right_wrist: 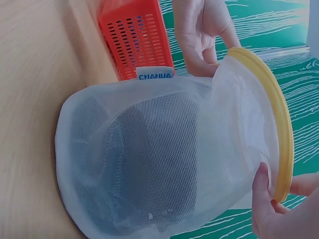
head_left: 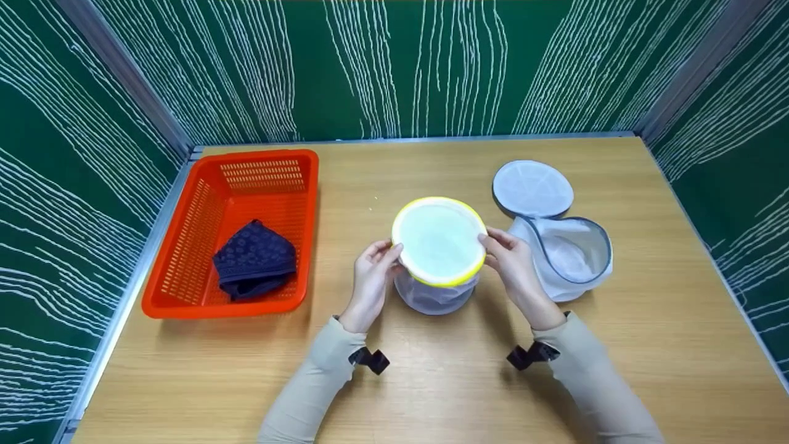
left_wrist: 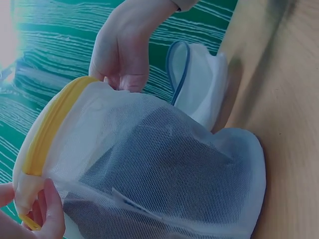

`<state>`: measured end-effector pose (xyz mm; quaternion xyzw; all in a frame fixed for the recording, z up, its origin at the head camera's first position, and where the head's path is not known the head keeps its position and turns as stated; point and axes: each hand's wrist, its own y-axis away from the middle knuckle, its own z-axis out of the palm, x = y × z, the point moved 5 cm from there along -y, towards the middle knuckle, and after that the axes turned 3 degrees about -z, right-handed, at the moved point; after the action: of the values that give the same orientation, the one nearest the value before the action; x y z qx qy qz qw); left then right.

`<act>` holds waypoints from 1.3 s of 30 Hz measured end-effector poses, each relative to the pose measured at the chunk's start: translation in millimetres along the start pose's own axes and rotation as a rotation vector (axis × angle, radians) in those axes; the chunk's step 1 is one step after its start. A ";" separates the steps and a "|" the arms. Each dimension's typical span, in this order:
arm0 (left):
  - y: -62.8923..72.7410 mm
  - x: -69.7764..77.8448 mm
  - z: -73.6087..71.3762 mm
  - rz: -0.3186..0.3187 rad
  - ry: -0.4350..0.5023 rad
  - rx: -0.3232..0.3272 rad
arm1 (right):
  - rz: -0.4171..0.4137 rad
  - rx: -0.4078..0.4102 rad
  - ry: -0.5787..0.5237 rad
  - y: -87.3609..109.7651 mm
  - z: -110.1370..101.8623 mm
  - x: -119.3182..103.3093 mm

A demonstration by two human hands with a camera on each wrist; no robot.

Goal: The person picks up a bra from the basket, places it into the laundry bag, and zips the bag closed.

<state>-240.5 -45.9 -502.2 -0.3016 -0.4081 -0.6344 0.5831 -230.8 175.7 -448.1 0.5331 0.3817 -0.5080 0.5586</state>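
A white mesh laundry bag [head_left: 439, 240] with a yellow zipper rim stands on the table between the hands, its round lid facing up. My left hand [head_left: 372, 277] pinches the rim on its left side; opposite it, my right hand [head_left: 518, 271] pinches the right side. Through the mesh [left_wrist: 164, 164] in the left wrist view, something dark shows inside; its kind is blurred by the netting. The right wrist view shows a small lettered tag [right_wrist: 155, 73] on the bag's side. The lid lies over the mouth, and the yellow zipper [right_wrist: 281, 119] runs round it.
At the left sits an orange-red plastic basket [head_left: 179, 302] holding a folded dark navy patterned garment [head_left: 254, 259]. To the right stands a second mesh laundry bag [head_left: 570, 285] with blue-grey trim, its lid [head_left: 533, 188] folded back. Green panels with white lines [head_left: 419, 68] wall the table.
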 end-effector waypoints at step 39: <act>-87.9 81.6 31.8 -0.048 -0.020 0.039 | 0.046 0.053 -0.035 -101.1 39.3 -49.7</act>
<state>-341.4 -59.7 -431.2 -0.2868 -0.4332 -0.6370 0.5695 -343.4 153.6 -415.5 0.5474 0.3459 -0.5140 0.5626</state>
